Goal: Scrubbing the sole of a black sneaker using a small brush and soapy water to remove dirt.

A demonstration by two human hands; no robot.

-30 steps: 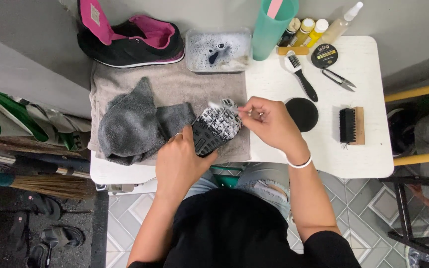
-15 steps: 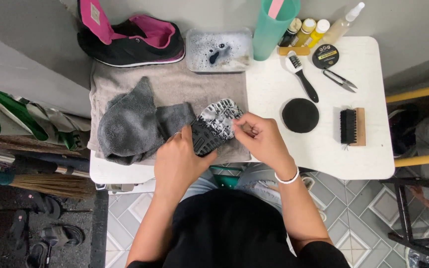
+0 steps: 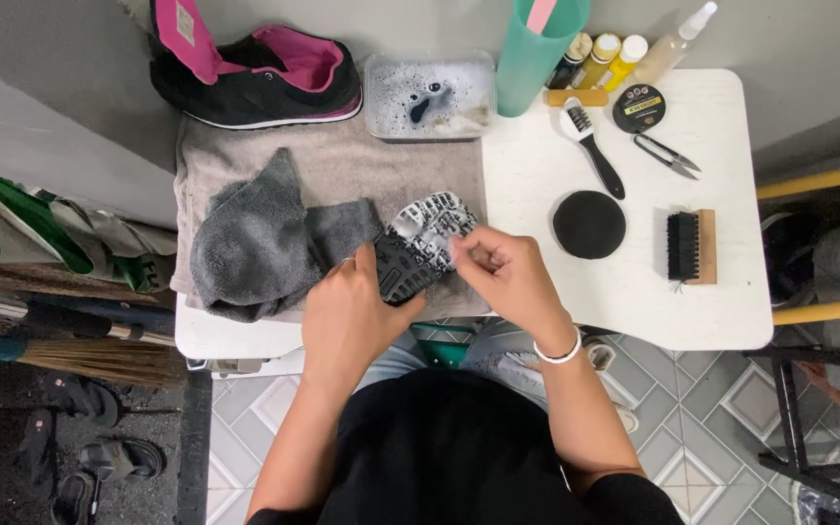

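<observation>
Upper centre, a clear plastic tub (image 3: 428, 95) holds suds and 1 dark object. Both hands, left hand (image 3: 350, 316) and right hand (image 3: 504, 275), close around a black-and-white patterned shoe (image 3: 420, 243), its heel hidden.

Single head-worn view, straight down and close over the white table (image 3: 634, 292) and the person's lap

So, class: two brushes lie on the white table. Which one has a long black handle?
The handled brush below the bottles; the other brush, nearer the table's right edge, is a short wooden block with black bristles.
</observation>
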